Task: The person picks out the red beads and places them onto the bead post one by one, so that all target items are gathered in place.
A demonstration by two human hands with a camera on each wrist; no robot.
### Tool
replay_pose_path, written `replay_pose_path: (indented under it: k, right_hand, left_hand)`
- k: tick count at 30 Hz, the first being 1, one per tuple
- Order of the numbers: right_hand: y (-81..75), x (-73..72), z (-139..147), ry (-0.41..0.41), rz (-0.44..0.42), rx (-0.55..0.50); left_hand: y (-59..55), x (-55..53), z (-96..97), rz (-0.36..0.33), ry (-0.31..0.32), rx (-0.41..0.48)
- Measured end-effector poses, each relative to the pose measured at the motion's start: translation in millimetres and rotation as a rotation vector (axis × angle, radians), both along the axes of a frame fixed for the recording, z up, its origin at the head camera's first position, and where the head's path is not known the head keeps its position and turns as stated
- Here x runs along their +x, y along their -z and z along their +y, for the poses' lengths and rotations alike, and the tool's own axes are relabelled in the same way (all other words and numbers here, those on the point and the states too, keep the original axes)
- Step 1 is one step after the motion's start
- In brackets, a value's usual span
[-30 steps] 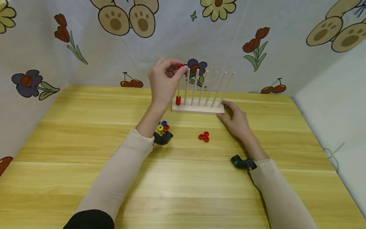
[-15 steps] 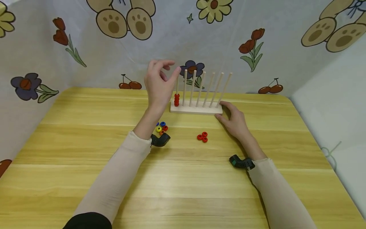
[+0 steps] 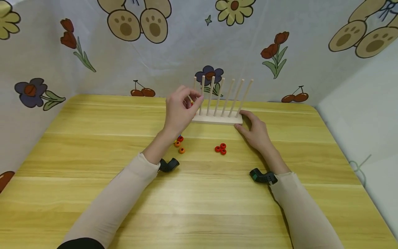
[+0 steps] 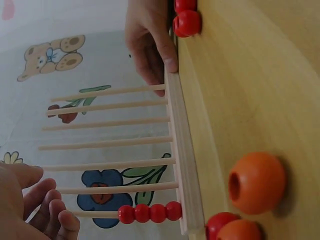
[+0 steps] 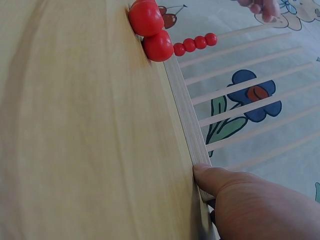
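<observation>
A wooden peg stand [image 3: 219, 119] with several upright pegs stands towards the back of the table. Its leftmost peg carries several stacked red beads [image 4: 158, 213], which my left hand mostly hides in the head view. My left hand [image 3: 180, 110] is raised beside that peg, fingers loosely bent, with no bead showing between them in the left wrist view. My right hand [image 3: 257, 133] grips the right end of the stand's base, thumb [image 5: 220, 179] at the front and fingers behind.
Three loose red beads [image 3: 223, 151] lie together in front of the stand. Below my left wrist sit an orange bead [image 3: 181, 150] and a small mixed group with a red bead [image 3: 180, 138], partly covered by the arm. A patterned cloth [image 3: 186, 55] hangs behind the table.
My left hand let go of a red bead at the peg's top; it joined the stack below. The hand has since moved down and slightly right. My right hand stays on the base.
</observation>
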State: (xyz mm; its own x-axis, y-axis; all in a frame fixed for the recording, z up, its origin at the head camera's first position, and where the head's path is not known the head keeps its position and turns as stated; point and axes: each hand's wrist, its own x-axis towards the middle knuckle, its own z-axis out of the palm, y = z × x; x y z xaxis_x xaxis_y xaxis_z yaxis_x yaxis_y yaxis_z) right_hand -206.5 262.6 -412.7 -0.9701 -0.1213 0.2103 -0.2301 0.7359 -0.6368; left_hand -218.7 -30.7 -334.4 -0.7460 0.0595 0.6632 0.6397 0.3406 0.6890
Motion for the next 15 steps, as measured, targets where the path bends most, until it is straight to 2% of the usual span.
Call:
replay_pose_path:
  k: [8, 15]
  right_hand:
    - [0.6, 0.2, 1, -0.001, 0.0, 0.0]
    - [0.5, -0.3, 1, -0.002, 0.002, 0.003]
  left_hand:
    - [22.6, 5.2, 2.3, -0.124, 0.065, -0.115]
    - [31.6, 5.6, 4.6, -0.202, 0.078, -0.186]
